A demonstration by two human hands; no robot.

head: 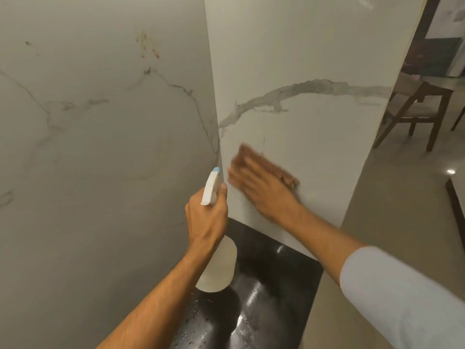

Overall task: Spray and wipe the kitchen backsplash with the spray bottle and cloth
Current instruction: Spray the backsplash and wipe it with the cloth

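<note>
My right hand (261,190) presses the cloth (274,167) flat on the wall (314,134) (at two o'clock); my left hand (207,220) grips the spray bottle (219,268).

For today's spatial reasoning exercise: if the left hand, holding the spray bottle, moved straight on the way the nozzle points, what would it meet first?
Probably the inside corner of the marble backsplash: the spray bottle in the left hand has its nozzle almost at that seam, though depth is unclear.
</note>
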